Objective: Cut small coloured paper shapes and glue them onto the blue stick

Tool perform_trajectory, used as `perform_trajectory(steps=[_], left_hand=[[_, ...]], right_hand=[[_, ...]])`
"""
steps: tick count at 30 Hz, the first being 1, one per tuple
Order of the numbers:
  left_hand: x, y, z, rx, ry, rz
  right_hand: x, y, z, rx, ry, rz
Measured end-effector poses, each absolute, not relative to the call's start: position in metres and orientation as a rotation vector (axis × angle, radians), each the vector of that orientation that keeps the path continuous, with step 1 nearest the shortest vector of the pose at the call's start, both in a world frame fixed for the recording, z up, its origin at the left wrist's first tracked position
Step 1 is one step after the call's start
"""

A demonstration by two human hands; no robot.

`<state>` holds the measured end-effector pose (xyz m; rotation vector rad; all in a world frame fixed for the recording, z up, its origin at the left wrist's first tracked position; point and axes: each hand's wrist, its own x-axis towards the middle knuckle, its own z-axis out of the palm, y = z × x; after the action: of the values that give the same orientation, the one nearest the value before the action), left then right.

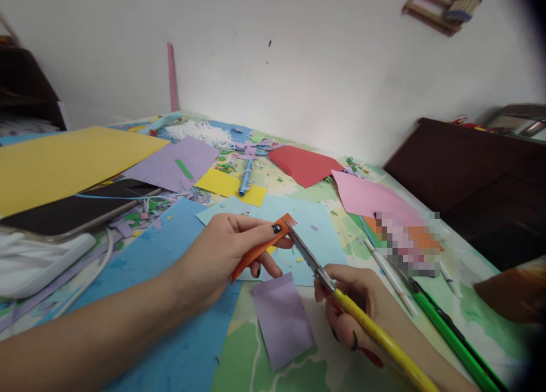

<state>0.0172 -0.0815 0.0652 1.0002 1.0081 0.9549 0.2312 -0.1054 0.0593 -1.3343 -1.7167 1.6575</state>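
My left hand (pixel 217 252) pinches a folded strip of orange paper (pixel 246 264) between thumb and fingers. Thin fringe-like cuts show at the strip's upper end. My right hand (pixel 356 298) is wrapped round a pair of scissors (pixel 313 262) with a yellow and a red handle. The blade tips meet the fringed end of the strip, close to my left thumb. Below the strip lies a purple paper rectangle (pixel 284 321). Under my hands are a light blue sheet (pixel 315 210) and a darker blue sheet (pixel 170 324).
At left, a yellow sheet (pixel 77 159) partly covers a dark phone (pixel 81 213); a white power strip (pixel 46 267) sits nearer. Red paper (pixel 305 164), pink paper (pixel 371 196) and a rolled blue tube (pixel 245 178) lie farther back. A green cutter (pixel 452 329) is at right. Paper scraps are scattered about.
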Motion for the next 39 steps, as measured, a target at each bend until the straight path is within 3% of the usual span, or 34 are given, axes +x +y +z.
perform_trajectory(steps=[39], left_hand=[[0.0177, -0.0818, 0.0623, 0.976, 0.994, 0.987]], right_hand=[[0.2283, -0.1048, 0.0524, -1.393, -1.680, 1.577]])
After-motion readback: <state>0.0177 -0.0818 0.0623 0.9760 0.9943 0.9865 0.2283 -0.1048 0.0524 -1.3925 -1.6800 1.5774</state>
